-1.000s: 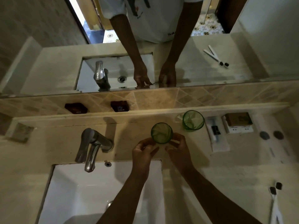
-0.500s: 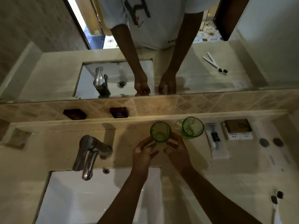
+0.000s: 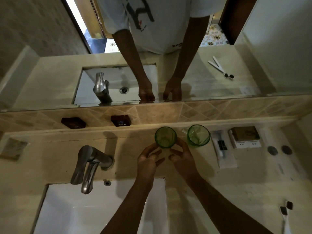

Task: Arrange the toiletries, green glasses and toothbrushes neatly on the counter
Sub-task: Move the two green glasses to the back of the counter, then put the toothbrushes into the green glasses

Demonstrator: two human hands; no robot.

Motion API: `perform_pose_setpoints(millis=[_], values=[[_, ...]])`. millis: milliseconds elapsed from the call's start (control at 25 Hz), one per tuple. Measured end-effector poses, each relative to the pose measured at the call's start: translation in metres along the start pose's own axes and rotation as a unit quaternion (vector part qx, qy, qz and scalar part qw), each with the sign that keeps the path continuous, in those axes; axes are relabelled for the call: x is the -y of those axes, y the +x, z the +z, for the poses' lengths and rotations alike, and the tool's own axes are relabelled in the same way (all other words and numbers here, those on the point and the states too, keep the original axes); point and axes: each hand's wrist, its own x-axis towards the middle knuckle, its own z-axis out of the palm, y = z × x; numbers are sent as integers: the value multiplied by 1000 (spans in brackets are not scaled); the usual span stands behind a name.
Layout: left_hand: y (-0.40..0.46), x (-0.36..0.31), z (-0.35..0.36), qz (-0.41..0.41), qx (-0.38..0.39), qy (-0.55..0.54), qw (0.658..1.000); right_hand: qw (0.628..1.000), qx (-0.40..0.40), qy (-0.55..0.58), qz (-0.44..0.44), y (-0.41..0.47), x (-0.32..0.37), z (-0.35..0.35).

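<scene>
A green glass (image 3: 165,137) stands upright on the beige counter (image 3: 236,183), close to the back ledge. My left hand (image 3: 147,160) and my right hand (image 3: 183,157) flank it, fingertips on its lower sides, the other fingers spread. A second green glass (image 3: 198,135) stands just to its right, apart from it, with something thin inside. Further right lie a white toiletry sachet (image 3: 222,149) and a small brown and white box (image 3: 244,137). Two white toothbrushes with dark heads (image 3: 285,211) lie at the counter's right front edge.
A steel faucet (image 3: 91,164) stands left of my hands over the white sink (image 3: 84,208). Dark hot and cold knobs (image 3: 120,120) sit on the tiled ledge under the mirror (image 3: 219,81). Two dark round discs (image 3: 272,150) lie at the far right.
Both hands have carried the left green glass away from me toward the back ledge, level with the second glass. The view has tilted slightly.
</scene>
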Motion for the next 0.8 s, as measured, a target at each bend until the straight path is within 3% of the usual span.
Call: perform_pose_setpoints(millis=[520, 680, 800], values=[[-5, 9, -8, -24, -5, 14, 1000, 996, -46, -68, 32, -6, -7, 0], [-26, 26, -8, 6, 39, 160, 986, 990, -58, -117, 47, -33, -19, -18], [-55, 47, -8, 71, 123, 327, 934, 985, -51, -157, 42, -66, -29, -43]])
